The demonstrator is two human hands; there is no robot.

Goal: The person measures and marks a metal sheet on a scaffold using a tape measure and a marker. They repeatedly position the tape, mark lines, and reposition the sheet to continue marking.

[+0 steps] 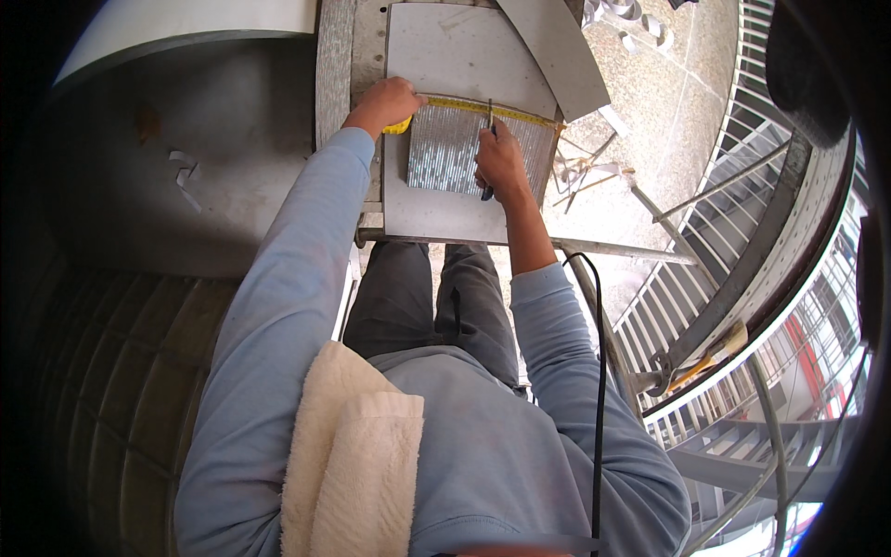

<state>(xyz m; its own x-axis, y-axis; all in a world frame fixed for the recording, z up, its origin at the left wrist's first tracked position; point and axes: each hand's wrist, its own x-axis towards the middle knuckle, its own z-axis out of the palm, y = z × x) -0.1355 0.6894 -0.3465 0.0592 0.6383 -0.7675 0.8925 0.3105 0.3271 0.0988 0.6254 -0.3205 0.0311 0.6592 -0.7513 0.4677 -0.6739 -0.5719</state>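
Left hand [385, 104] and right hand [501, 163] working along a rounded yellow tape measure [399, 125]

We are seeing the left hand curling nearly closed around the tape measure, its case showing just below the fingers. From there the slim yellow blade [455, 101] is running rightward along the far edge of a ribbed silvery sheet [441, 153], passing just ahead of the right hand. We are watching the right hand closing its fingers around a slim dark-handled tool [491, 114], whose thin tip is pointing away from the wrist and reaching the blade. The sheet is lying beneath the right hand and just right of the left, resting on a flat whitish panel [445, 218]. Beyond the right hand, a curved grey panel [559, 56] is lying.
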